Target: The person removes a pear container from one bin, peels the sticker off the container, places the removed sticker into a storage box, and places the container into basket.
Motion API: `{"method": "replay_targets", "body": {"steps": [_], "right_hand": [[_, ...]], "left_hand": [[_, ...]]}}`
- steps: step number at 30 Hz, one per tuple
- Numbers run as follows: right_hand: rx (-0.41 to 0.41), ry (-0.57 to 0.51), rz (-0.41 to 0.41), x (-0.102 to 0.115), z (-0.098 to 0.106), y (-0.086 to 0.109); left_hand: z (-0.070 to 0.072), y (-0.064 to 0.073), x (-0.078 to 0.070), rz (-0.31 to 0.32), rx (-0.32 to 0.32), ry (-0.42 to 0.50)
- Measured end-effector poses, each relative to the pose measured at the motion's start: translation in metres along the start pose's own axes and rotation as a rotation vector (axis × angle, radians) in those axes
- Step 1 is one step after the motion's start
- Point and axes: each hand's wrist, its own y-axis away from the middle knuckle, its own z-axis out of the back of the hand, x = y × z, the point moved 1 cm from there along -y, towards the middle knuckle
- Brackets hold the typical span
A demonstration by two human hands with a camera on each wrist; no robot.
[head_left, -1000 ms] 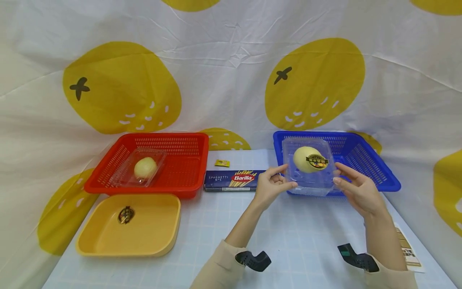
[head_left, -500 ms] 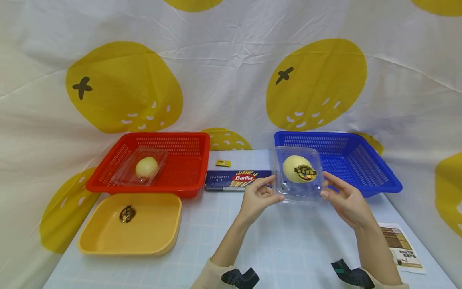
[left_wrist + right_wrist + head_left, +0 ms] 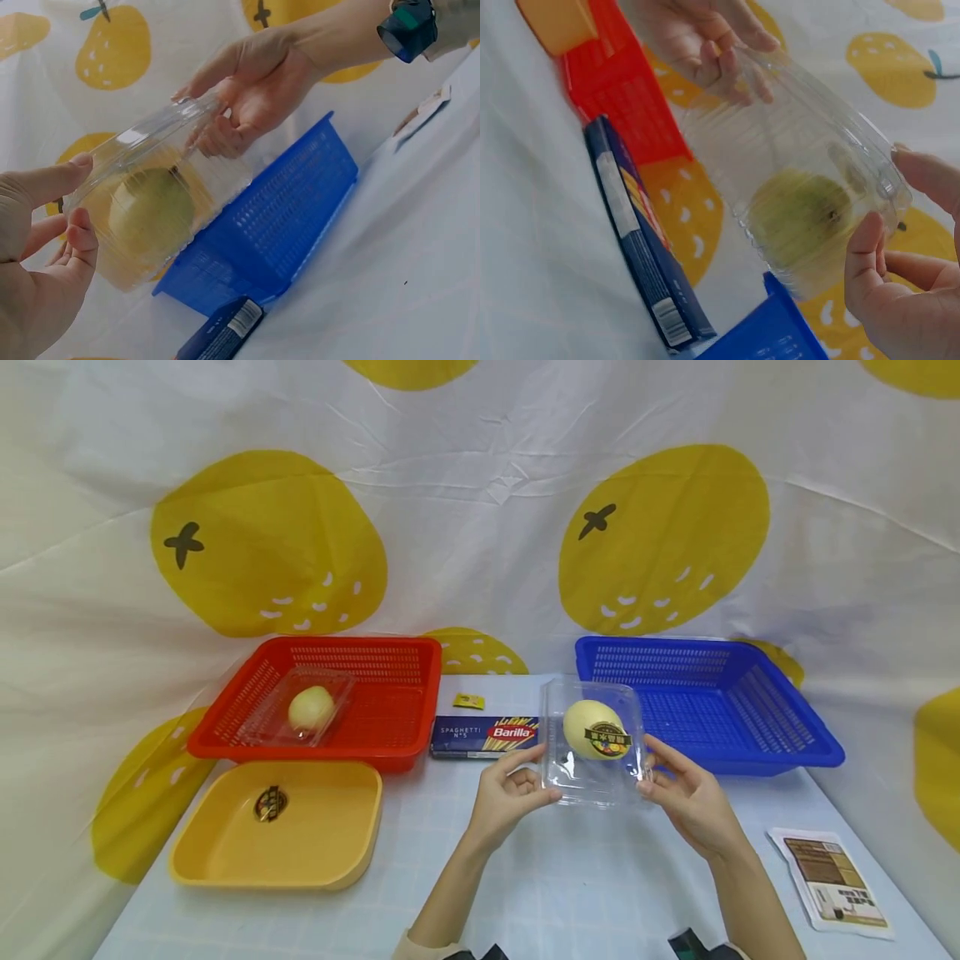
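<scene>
Between both hands hangs a clear plastic clamshell box, lifted over the table and tilted toward the head camera. A pale yellow-green round fruit lies inside it, and a black and gold sticker is on the lid. My left hand pinches the box's left edge between thumb and fingers. At the opposite edge my right hand grips it the same way. Both wrist views show thumbs and fingertips on the rim, with the fruit seen through the plastic.
A blue basket stands behind at right. At left, a red basket holds another clear box with a fruit. Before it sits a yellow tray with a sticker. Also there: spaghetti box, small yellow packet, printed pouch.
Both hands have carried the clamshell box leftward and nearer, from in front of the blue basket to beside it. The printed pouch at right has come into full view.
</scene>
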Motion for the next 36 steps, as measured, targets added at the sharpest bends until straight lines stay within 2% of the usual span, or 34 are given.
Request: {"method": "replay_targets", "body": {"steps": [7,14,18,25,31,36], "right_hand": [[0.012,0.038,-0.002,-0.005,-0.015,0.002],[0.073,-0.028,0.023,-0.016,-0.029,0.0],[0.09,-0.05,0.014,-0.025,-0.037,0.0],[0.102,-0.065,-0.056,-0.045,-0.05,0.001],[0.109,-0.062,-0.083,-0.062,-0.058,0.001],[0.131,-0.048,-0.089,-0.073,-0.065,0.001]], "left_hand": [[0.012,0.013,-0.001,-0.016,-0.007,0.027],[0.027,0.028,-0.001,0.002,-0.054,0.009],[0.036,0.035,-0.001,0.01,-0.058,-0.005],[0.053,0.05,0.004,0.093,-0.073,-0.039],[0.065,0.06,0.011,0.095,-0.063,-0.099],[0.073,0.065,0.012,0.137,-0.098,-0.158]]}}
